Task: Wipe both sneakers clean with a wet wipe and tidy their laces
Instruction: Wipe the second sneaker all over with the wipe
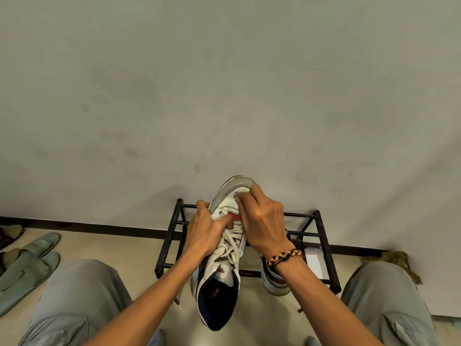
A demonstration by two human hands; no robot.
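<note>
Two hands meet at lower centre of our head view: our left hand grips the white sneaker by its side, our right hand pinches a wipe against its toe; the second sneaker sits lower right on the black rack.

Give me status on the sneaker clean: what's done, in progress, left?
Done: nothing visibly finished. In hand: left hand grips the white high-top sneaker while the right hand presses what looks like a wipe on its toe. Its cream laces look loose. Left: the second sneaker, sitting on the black metal rack, plus both sets of laces.
</note>
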